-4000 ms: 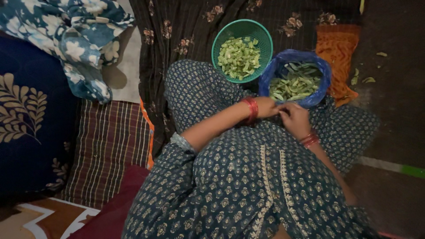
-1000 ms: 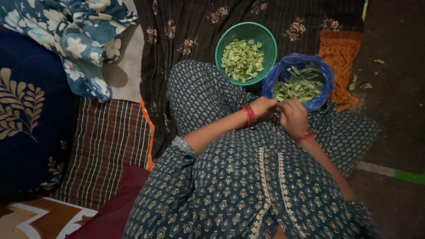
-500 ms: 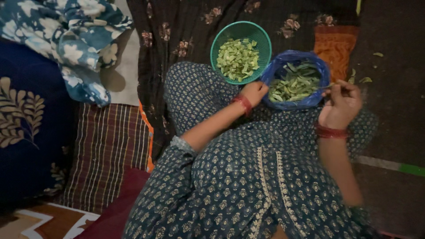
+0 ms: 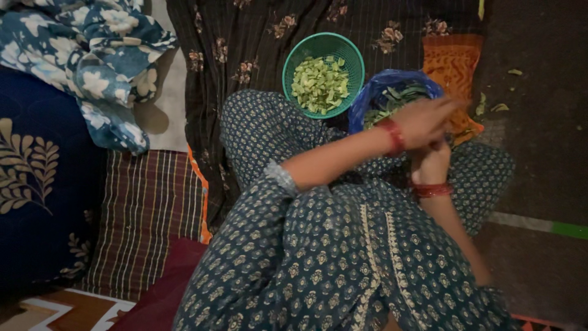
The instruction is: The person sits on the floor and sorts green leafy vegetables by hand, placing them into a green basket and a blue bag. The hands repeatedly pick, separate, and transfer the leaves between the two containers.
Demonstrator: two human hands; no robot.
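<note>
Dim floor w/ layered cloths around us: floral blue blanket (image 4: 92, 55) far left, striped mat (image 4: 147, 208) below it. Green basket (image 4: 323, 73) of cut bean pieces sits on dark cloth ahead, touching blue bag (image 4: 373, 92) of whole pods. Our left hand (image 4: 425, 122), blurred, crosses over the bag; right hand (image 4: 432, 162) just under it. Grip on both: can't tell. Orange cloth (image 4: 450, 61) at right.

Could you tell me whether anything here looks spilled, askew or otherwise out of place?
Yes: a few green scraps lie loose on the dark floor, right of the orange cloth, outside both the green basket of cut pieces and the blue bag of pods. Neither container is tipped.
</note>
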